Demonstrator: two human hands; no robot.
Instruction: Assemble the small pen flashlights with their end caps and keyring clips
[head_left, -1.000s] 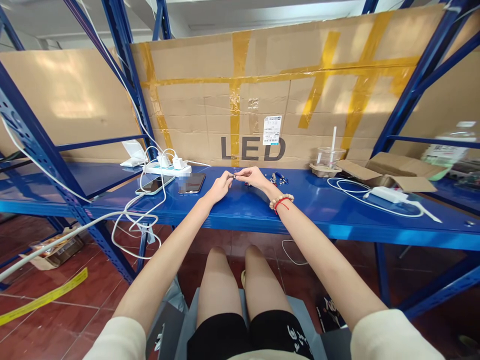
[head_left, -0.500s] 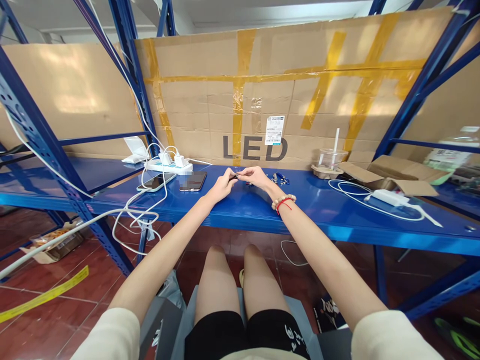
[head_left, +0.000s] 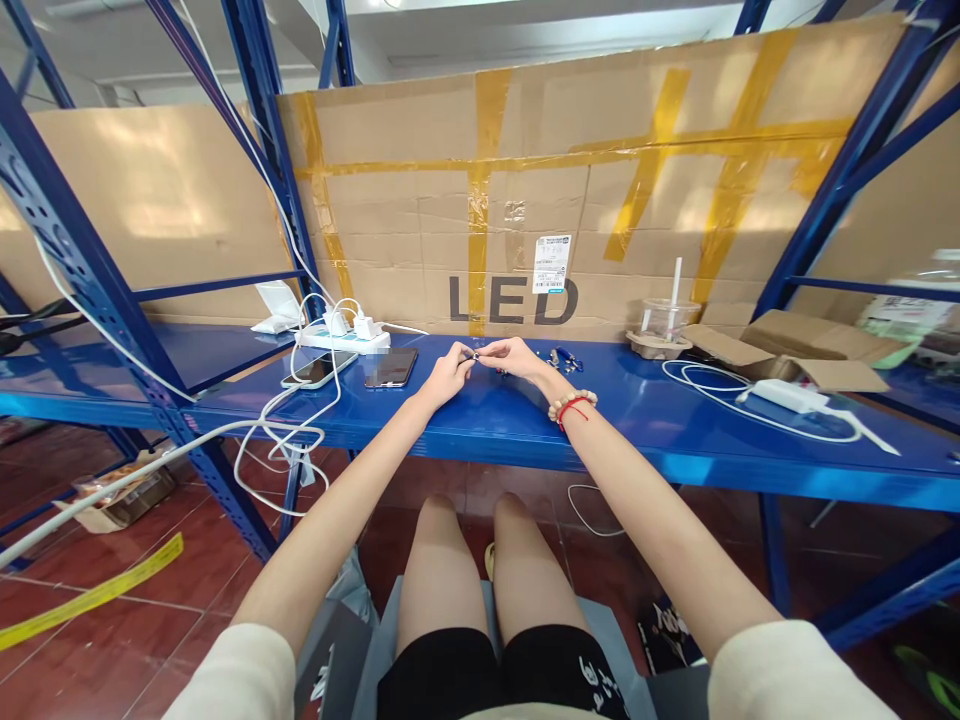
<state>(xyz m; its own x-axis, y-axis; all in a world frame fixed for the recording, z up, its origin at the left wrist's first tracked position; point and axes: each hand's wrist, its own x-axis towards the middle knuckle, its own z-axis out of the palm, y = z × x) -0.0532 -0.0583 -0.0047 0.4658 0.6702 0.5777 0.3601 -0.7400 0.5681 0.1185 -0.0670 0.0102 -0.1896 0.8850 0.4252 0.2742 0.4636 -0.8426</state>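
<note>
Just above the blue shelf (head_left: 480, 425), my two hands meet fingertip to fingertip. My left hand (head_left: 448, 373) is closed in a pinch, and my right hand (head_left: 512, 358) pinches from the other side. Between them sits a tiny dark and shiny piece (head_left: 475, 356), too small for me to name. Right behind my right hand lie several small blue and metallic parts (head_left: 562, 360), partly hidden by that hand. A beaded bracelet (head_left: 572, 408) with a red cord circles my right wrist.
Left of my hands lie two phones (head_left: 391, 368) and a white power strip (head_left: 345, 341) with tangled cables. To the right stand a plastic cup with a straw (head_left: 663, 325), an open cardboard box (head_left: 795, 345) and a white power adapter (head_left: 789, 396). Taped cardboard (head_left: 420, 230) closes off the back.
My fingers have shifted slightly around the tiny piece, and a bit more of it shows between them. The whole view has moved a little.
</note>
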